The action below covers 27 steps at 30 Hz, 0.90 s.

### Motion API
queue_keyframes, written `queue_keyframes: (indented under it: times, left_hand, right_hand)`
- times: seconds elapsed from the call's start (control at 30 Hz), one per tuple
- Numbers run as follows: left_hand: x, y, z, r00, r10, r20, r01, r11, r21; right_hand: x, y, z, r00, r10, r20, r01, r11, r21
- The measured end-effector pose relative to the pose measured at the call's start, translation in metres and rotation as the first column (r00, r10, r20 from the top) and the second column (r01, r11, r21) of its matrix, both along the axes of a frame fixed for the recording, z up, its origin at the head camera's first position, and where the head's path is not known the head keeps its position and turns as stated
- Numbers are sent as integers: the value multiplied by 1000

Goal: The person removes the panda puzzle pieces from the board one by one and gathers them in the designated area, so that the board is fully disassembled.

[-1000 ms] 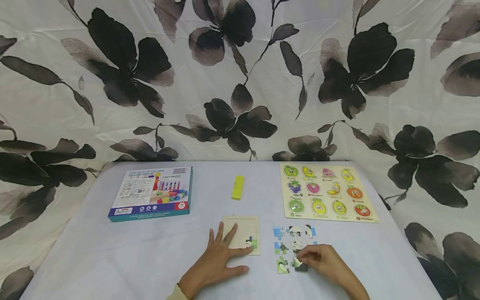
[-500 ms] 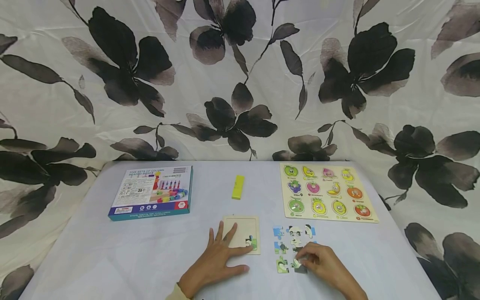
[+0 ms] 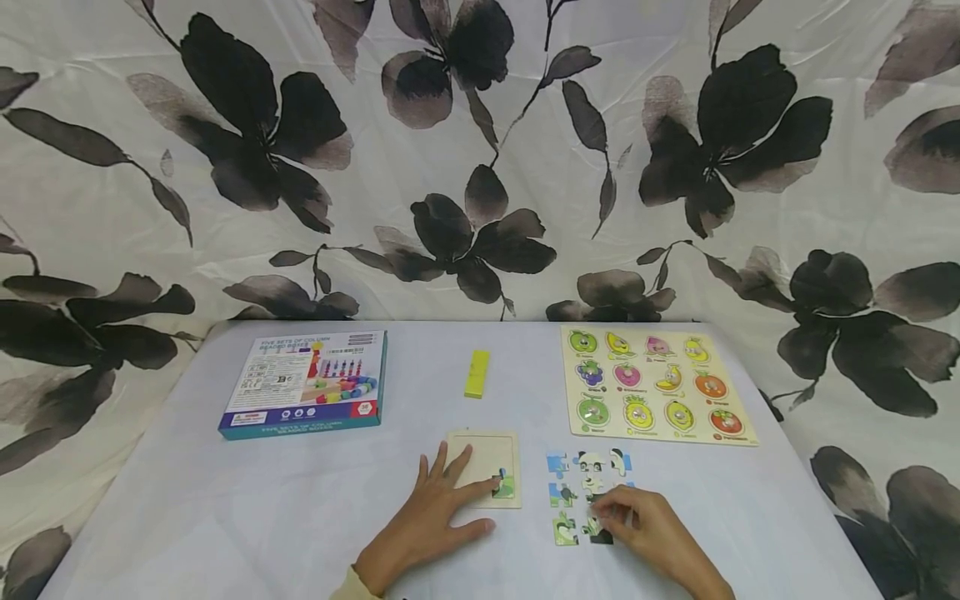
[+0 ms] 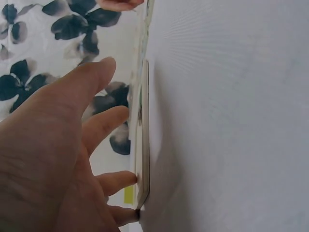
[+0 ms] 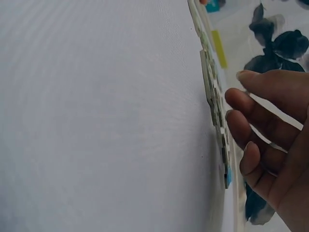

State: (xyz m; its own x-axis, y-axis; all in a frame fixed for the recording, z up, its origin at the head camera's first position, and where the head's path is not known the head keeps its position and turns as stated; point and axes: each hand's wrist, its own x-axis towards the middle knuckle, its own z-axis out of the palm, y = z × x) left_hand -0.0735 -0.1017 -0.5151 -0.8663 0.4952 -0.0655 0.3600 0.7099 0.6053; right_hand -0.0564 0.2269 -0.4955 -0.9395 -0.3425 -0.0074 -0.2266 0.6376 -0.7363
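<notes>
My left hand (image 3: 422,512) lies spread over a small wooden puzzle tray (image 3: 483,450), its fingertips at the tray's left and middle. One picture piece (image 3: 507,485) sits in the tray's lower right corner, beside the index fingertip. To the right, loose panda puzzle pieces (image 3: 590,463) lie in rows on the white cloth. Over the lower right of these pieces is my right hand (image 3: 637,512), its loosely bent fingers hiding some of them. In the right wrist view, the thumb and fingers (image 5: 239,96) stand apart with nothing between them, close to the piece edges (image 5: 212,96).
A blue-edged toy box (image 3: 303,385) lies at the back left. Near the back middle is a yellow block (image 3: 476,374). A fruit picture board (image 3: 656,383) covers the back right. Behind the table (image 3: 180,508) hangs a floral cloth (image 3: 570,192).
My left index finger has shifted slightly up and left, uncovering more of the corner piece. The right hand has barely moved over the loose pieces.
</notes>
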Motion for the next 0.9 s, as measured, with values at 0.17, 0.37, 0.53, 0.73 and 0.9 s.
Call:
queue_keyframes:
  times: [0.17, 0.37, 0.53, 0.73, 0.9]
  left_hand:
    - [-1, -3, -2, 999, 27, -25, -27, 1000, 8]
    - [-2, -7, -1, 993, 84, -88, -85, 996, -10]
    - [-4, -8, 2, 990, 108, -85, -110, 994, -11]
    - [-5, -9, 4, 992, 98, -85, -98, 995, -6]
    - [-5, -9, 5, 991, 95, -95, -96, 995, -5]
  right_hand:
    - [-6, -14, 4, 999, 21, -24, -22, 999, -35]
    - [-19, -51, 12, 995, 41, -96, -35, 998, 58]
    - [-31, -84, 13, 987, 75, -145, -57, 990, 126]
    - [-40, -104, 4, 980, 133, -150, -112, 984, 138]
    - [-44, -112, 2, 981, 143, -131, -117, 976, 185]
